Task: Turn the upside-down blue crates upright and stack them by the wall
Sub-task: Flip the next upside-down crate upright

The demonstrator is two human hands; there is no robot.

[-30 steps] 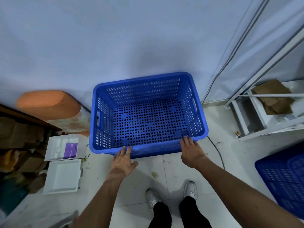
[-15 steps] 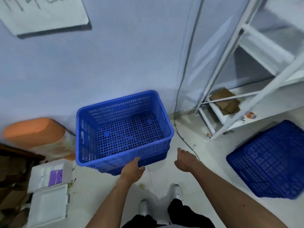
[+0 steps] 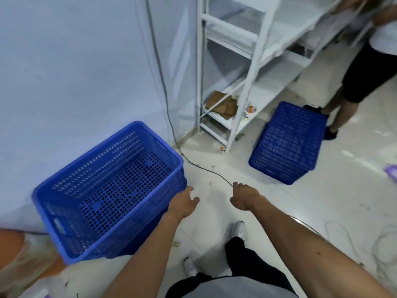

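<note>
An upright blue perforated crate (image 3: 107, 190) stands against the pale wall at the left, nested on another blue crate beneath it. An upside-down blue crate (image 3: 289, 143) lies on the floor at the right, near the white shelf. My left hand (image 3: 184, 204) hovers just off the upright crate's near right corner, fingers loosely apart, holding nothing. My right hand (image 3: 245, 197) hangs over the bare floor between the two crates, fingers curled down, empty.
A white metal shelf rack (image 3: 236, 72) stands by the wall with cardboard (image 3: 222, 105) on its lowest shelf. A cable (image 3: 206, 171) runs down the wall and across the floor. Another person (image 3: 363, 67) stands behind the overturned crate. An orange object (image 3: 10, 246) sits at the left.
Both hands have come off the upright crate's front rim. My view has swung right, bringing the overturned crate, the shelf and the other person into sight.
</note>
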